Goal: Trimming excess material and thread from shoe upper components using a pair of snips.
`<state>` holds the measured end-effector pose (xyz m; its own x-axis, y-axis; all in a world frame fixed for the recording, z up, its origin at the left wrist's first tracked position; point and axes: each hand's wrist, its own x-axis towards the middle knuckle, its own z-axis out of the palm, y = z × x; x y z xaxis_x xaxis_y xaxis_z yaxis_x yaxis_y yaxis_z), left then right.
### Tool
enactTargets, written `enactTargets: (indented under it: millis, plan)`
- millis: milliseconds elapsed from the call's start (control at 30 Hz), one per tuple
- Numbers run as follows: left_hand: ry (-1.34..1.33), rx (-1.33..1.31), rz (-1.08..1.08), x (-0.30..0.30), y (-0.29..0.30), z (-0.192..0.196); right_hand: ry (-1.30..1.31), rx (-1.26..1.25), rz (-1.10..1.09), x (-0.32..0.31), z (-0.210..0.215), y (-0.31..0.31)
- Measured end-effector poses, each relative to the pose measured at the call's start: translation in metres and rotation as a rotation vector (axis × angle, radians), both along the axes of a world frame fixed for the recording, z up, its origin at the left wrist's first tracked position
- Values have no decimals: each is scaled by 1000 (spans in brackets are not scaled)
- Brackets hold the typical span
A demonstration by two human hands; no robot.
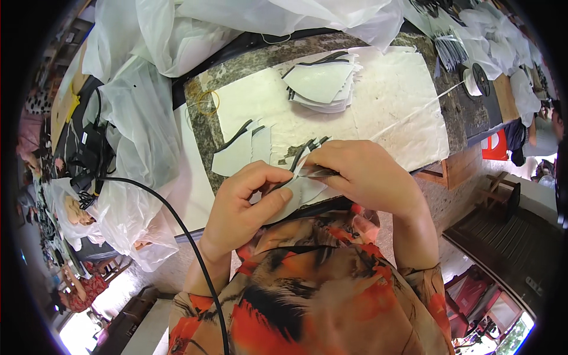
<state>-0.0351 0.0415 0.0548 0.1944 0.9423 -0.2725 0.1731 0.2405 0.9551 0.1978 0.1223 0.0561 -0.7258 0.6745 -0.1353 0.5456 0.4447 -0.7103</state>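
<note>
Close to my body, my left hand pinches a pale grey fabric piece with a dark edge between thumb and forefinger. My right hand is closed just beside it, its fingertips almost meeting the left ones. From under the right fingers a small pointed metal blade sticks out toward the piece; the rest of that tool is hidden in the hand. Several similar dark-edged pieces lie beyond my left hand. Farther off rests a stack of them.
A white sheet covers much of the worn table. White tape stretches across it from a spool at the right. Plastic bags crowd the left and far sides. A black cable hangs at my left.
</note>
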Motion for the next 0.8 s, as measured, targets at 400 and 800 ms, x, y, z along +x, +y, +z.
enactTargets:
  millis: [400,800]
  plan:
    - [-68,-33,51,16,-3,-6,274,-616,-18,7,9,13]
    - [-367,-367,212,17,-3,-11,214,-576,-45,6,3,9]
